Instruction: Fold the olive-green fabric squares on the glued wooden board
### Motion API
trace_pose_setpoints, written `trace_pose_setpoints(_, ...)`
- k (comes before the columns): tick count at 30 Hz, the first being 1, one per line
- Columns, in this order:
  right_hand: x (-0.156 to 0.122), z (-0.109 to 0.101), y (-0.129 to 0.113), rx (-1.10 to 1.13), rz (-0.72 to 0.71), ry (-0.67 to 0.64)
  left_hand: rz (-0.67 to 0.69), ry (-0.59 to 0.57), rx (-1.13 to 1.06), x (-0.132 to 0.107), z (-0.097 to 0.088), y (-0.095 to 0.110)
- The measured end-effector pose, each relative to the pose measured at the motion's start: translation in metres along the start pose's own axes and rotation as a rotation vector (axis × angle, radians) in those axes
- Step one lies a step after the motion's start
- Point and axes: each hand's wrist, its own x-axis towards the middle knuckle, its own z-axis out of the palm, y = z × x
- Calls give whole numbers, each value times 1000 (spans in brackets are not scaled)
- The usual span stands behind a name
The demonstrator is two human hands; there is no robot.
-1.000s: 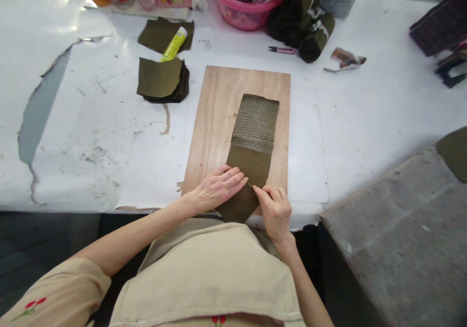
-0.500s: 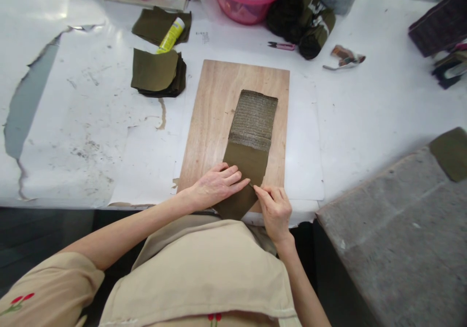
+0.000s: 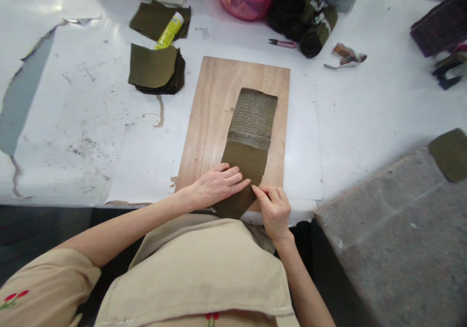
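A long olive-green cloth strip (image 3: pixel 245 159) lies on a wooden board (image 3: pixel 204 108). Its far half is a rougher, striped, greyish section (image 3: pixel 253 115); the near half is smooth and ends in a slanted lower edge by my lap. My left hand (image 3: pixel 219 186) rests flat across the near half, fingers stretched toward the right. At the cloth's right edge, thumb and forefinger of my right hand (image 3: pixel 274 208) are pinched together on the cloth, their tips close to my left fingertips. The exact bit between them is mostly hidden.
Left of the board sits a stack of olive cloth pieces (image 3: pixel 151 69), with a yellow glue stick (image 3: pixel 170 31) behind it. Pink thread snips (image 3: pixel 282 43), a pink basin (image 3: pixel 244 1) and dark bundles (image 3: pixel 314 35) are at the back. A grey slab (image 3: pixel 397 239) is at right.
My hands and the cloth stay almost in place, with my right fingertips shifting very slightly left. The whole view has tilted a little.
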Motion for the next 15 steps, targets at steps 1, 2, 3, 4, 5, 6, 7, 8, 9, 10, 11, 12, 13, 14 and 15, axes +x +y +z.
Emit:
trace_pose_setpoints(1,0,0,1,-6,-3,-5,-2,2,-2,0,0,0)
trace_pose_setpoints(2,0,0,1,-11,-7,-7,-5,4,-3,0,1,1)
trace_pose_setpoints(3,-1,0,2,-15,-14,-8,-7,4,-3,0,1,1)
trace_pose_setpoints(4,0,0,3,-17,-22,-7,-10,5,0,0,0,2)
trace_pose_setpoints(5,0,0,3,-18,-32,-7,-12,6,3,0,0,2)
trace_pose_setpoints(6,0,-1,4,-17,-39,-8,-13,7,6,0,-1,3)
trace_pose_setpoints(7,0,-1,5,-13,-43,-11,-13,8,10,0,-1,3)
trace_pose_setpoints(8,0,-2,5,-8,-42,-16,-12,9,14,1,-2,3)
trace_pose_setpoints(9,0,-2,5,-1,-35,-20,-10,10,18,1,-2,3)
trace_pose_setpoints(10,-1,-3,6,7,-27,-22,-6,8,21,1,-2,4)
trace_pose_setpoints(11,-1,-3,6,14,-17,-22,-3,6,25,1,-1,4)
trace_pose_setpoints(12,-2,-3,5,18,-9,-20,-1,4,28,0,0,4)
trace_pose_setpoints(13,-2,-3,5,20,-3,-15,1,5,30,0,1,4)
trace_pose_setpoints(14,-3,-3,5,21,2,-8,1,7,30,0,2,4)
trace_pose_setpoints(15,-4,-3,5,21,7,-2,2,10,30,0,3,4)
